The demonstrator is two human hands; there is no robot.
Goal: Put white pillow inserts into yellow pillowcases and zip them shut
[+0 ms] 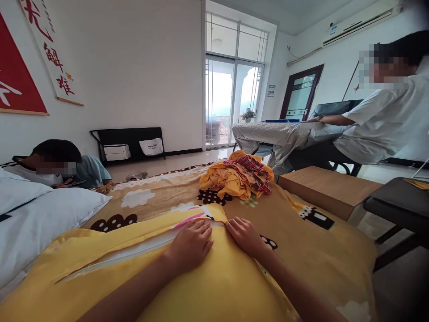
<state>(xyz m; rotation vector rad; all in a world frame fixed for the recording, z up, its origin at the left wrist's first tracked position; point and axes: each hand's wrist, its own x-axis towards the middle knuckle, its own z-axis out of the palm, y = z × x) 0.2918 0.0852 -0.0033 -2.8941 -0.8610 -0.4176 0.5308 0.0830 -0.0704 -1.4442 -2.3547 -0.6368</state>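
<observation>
A yellow pillowcase [214, 286] covers a pillow that fills the foreground. Along its top runs a long open slit, and the white inner pillow [134, 251] shows through. My left hand [191, 245] is closed on the fabric near the right end of this slit, fingers bent over the edge. Just to its right, my right hand [246, 237] has its fingers closed on the case at the slit's end. The fingertips of both hands are partly hidden, so any zipper pull between them cannot be made out.
A brown patterned blanket [161, 190] lies underneath. Beyond the hands sits a heap of yellow and red plaid cloth [234, 176]. White pillows [63, 219] are at left, near a person [56, 163]. At right are a cardboard box [331, 185], a dark stool [398, 203] and a seated person [385, 120].
</observation>
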